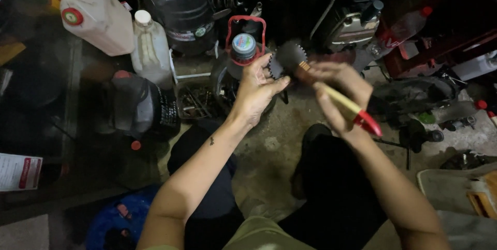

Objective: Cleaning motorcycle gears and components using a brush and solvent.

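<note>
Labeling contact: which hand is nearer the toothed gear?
Left. The left hand holds the toothed gear at its fingertips; the right hand sits just right of it, gripping a paintbrush whose bristles meet it.

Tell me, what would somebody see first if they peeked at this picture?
Right in the middle, the left hand holds up a dark toothed metal gear, while the right hand holds a paintbrush with a yellow and red handle against it. At the upper left stand a big white plastic jug with a red cap and a smaller white bottle.
</note>
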